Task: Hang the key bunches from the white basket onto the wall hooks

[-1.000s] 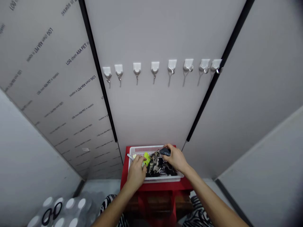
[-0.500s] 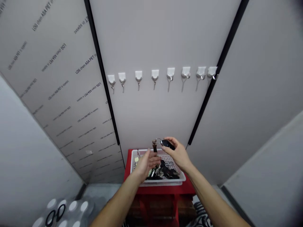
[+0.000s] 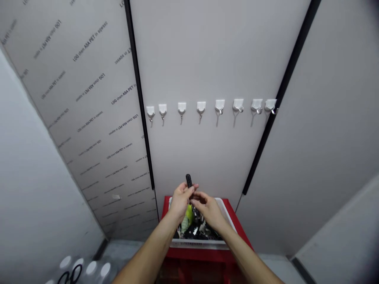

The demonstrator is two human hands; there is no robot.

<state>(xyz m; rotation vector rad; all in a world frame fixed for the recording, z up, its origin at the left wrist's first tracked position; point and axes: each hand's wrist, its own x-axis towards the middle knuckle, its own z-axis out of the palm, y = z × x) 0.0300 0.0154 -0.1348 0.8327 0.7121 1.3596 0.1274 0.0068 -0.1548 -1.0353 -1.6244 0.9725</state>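
Note:
In my left hand [image 3: 180, 201] is a keychain [image 3: 188, 180], its black, slim end sticking up above the thumb and fingers. My right hand [image 3: 207, 209] is close beside it, fingertips pinched at the keychain's lower part, which the fingers mostly hide. Below both hands is a white plastic basket [image 3: 204, 244] full of keys and key fobs [image 3: 197, 230], mostly black and metal. A yellow-green item [image 3: 188, 217] lies among them, partly behind my left hand.
The basket sits on a red stand [image 3: 207, 254] against the wall. Above it, a row of several white stick-on hooks [image 3: 201, 108] runs across the grey panel between two black strips. Capped plastic bottles [image 3: 91, 268] with a black carry handle stand at the lower left.
Both hands have come together over the basket. The black end of the keychain now points up from my left hand; earlier my right hand held its fob out to the right. The view has shifted.

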